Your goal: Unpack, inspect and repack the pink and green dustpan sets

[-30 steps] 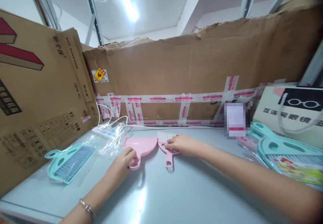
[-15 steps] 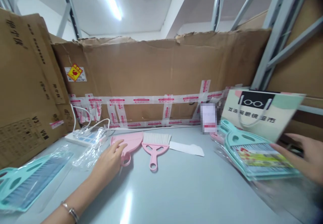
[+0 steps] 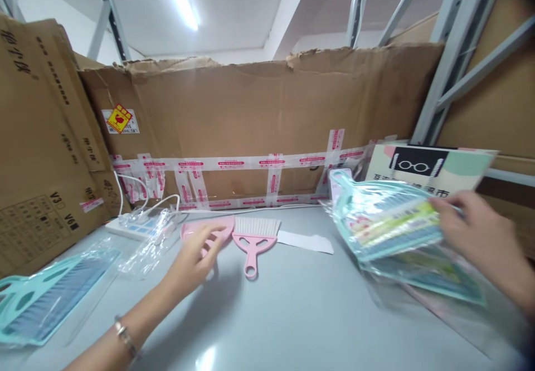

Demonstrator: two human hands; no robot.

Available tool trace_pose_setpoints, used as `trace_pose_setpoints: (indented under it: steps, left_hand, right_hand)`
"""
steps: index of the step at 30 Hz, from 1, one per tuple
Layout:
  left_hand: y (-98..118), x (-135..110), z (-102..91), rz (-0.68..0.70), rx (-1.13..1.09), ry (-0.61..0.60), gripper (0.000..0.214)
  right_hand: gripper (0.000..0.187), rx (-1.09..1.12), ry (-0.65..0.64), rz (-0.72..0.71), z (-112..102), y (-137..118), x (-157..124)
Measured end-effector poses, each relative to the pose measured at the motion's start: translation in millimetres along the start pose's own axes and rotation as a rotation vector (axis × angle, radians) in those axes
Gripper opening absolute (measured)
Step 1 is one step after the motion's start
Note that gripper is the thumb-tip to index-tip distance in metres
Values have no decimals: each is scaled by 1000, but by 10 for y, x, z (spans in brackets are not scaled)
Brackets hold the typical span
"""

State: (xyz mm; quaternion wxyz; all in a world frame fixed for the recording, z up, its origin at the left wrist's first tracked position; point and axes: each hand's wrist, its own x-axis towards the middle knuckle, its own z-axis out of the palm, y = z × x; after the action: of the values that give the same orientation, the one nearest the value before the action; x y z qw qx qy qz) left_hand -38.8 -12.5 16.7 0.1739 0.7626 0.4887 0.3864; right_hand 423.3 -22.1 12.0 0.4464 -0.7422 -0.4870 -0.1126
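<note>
On the right, my right hand (image 3: 468,223) grips the edge of a bagged teal dustpan-and-brush set (image 3: 393,220) with a printed label, raised at a tilt. Beneath it another bagged teal set (image 3: 443,273) partly shows. My left hand (image 3: 198,257), fingers apart, hovers over a pink dustpan (image 3: 228,225) and hides part of it; whether the fingertips touch it I cannot tell. Beside that dustpan lies a small pink brush (image 3: 251,248) with white bristles and its handle toward me. To its right is a strip of white paper (image 3: 306,242).
At far left sits a teal set (image 3: 54,296) in clear plastic. A white power strip (image 3: 129,229) with cables and crumpled plastic (image 3: 144,254) are behind my left arm. Cardboard (image 3: 259,109) walls the back. A phone (image 3: 339,177) and paper bag (image 3: 463,167) stand at back right.
My right hand has lifted the top bagged teal set off the pile and moved it left, partly covering the phone and paper bag. My left hand has shifted slightly right over the pink dustpan.
</note>
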Motion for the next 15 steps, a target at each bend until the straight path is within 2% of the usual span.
trace_pose_setpoints:
  steps: [2, 3, 4, 6, 8, 12, 13, 14, 15]
  left_hand:
    - [170, 138, 170, -235, -333, -188, 42]
    - [226, 207, 256, -333, -486, -237, 48]
    - [257, 269, 334, -392, -617, -285, 50]
    - [242, 358, 451, -413, -798, -334, 44]
    - [150, 385, 507, -395, -873, -276, 34]
    - [-70, 317, 489, -429, -874, -11, 30]
    - [-104, 298, 478, -437, -876, 29, 31]
    - [-124, 283, 469, -437, -879, 56, 32]
    - [-132, 274, 466, -429, -883, 72, 32]
  right_hand:
    - [15, 146, -116, 30, 116, -589, -85]
    - [17, 239, -182, 15, 219, -847, -135]
    - [19, 314, -227, -3, 341, -1069, -186]
    - [23, 467, -337, -87, 602, -1399, -283]
    - [24, 545, -396, -160, 817, -1593, -371]
    - [24, 631, -135, -308, 981, -1714, -597]
    - [24, 656, -135, -318, 988, -1717, -670]
    - [23, 698, -202, -291, 992, -1718, -746]
    - [23, 759, -324, -225, 1001, -1719, -821]
